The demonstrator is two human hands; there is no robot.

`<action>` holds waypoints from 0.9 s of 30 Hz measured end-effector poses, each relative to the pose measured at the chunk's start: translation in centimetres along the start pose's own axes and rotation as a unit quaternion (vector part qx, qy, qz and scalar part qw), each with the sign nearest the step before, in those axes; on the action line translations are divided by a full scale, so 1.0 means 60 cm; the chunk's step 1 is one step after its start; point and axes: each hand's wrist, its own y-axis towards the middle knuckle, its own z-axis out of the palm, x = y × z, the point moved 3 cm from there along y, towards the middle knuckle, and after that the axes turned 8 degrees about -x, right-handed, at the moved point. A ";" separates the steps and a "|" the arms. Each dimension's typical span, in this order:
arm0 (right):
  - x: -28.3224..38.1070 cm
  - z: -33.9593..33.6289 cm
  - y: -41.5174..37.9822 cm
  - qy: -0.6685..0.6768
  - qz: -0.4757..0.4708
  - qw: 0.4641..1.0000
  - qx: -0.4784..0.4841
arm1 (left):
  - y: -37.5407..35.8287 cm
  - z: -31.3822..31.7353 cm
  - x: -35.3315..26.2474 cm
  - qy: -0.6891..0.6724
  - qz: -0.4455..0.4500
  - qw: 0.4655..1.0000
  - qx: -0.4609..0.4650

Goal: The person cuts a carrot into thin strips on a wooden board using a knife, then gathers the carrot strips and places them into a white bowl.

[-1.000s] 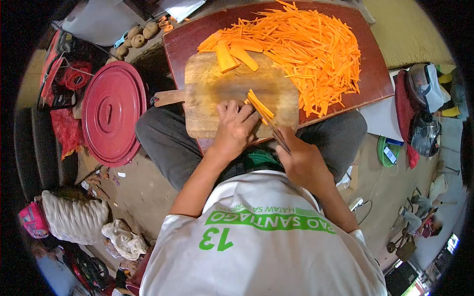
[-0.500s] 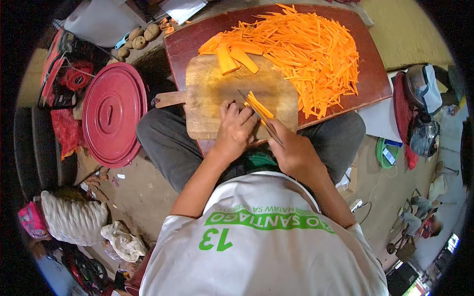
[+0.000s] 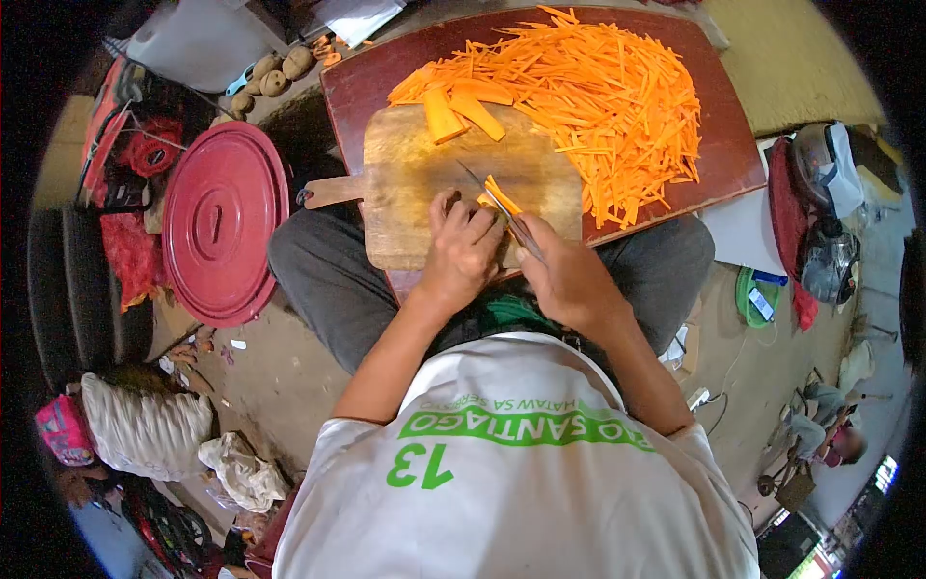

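Right now the left hand (image 3: 463, 253) presses its bent fingers down on a small stack of carrot slices (image 3: 495, 197) on the wooden cutting board (image 3: 415, 183). Just beside it, the right hand (image 3: 569, 280) is closed around the handle of a knife (image 3: 492, 200), whose blade lies against the slices. Beyond both hands, a heap of carrot strips (image 3: 608, 87) covers the red tray (image 3: 357, 82). Two thicker carrot slabs (image 3: 458, 111) rest at the board's far edge.
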 end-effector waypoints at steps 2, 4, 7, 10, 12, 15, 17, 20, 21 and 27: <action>0.004 -0.011 -0.008 0.015 -0.013 1.000 0.009 | 0.002 -0.002 0.000 0.000 0.002 1.000 0.000; 0.007 -0.025 -0.029 0.014 -0.014 1.000 0.001 | -0.001 0.000 0.001 0.001 -0.001 1.000 -0.002; 0.008 -0.026 -0.059 0.011 -0.002 1.000 -0.025 | -0.005 0.001 0.005 -0.007 -0.004 1.000 0.001; -0.003 -0.007 -0.042 0.027 -0.002 0.999 -0.016 | -0.008 0.003 0.005 -0.003 -0.005 1.000 -0.006; -0.003 0.000 -0.005 0.023 -0.012 1.000 0.009 | -0.007 0.002 0.002 -0.001 -0.016 1.000 -0.004; -0.003 -0.008 0.000 0.013 -0.054 0.998 0.008 | -0.007 0.000 0.006 0.003 -0.021 1.000 0.005; 0.006 -0.020 -0.032 0.031 -0.057 0.997 -0.030 | -0.011 -0.001 0.005 -0.002 -0.029 1.000 0.006; 0.015 -0.020 -0.055 0.006 -0.015 0.999 -0.031 | -0.006 -0.007 0.004 -0.012 -0.030 0.999 0.003; 0.014 -0.018 -0.056 -0.010 0.008 1.000 -0.027 | -0.005 -0.006 0.005 -0.012 -0.028 1.000 0.003; 0.004 -0.004 0.012 0.006 0.009 0.999 0.038 | -0.006 0.001 0.006 -0.003 -0.021 1.000 0.000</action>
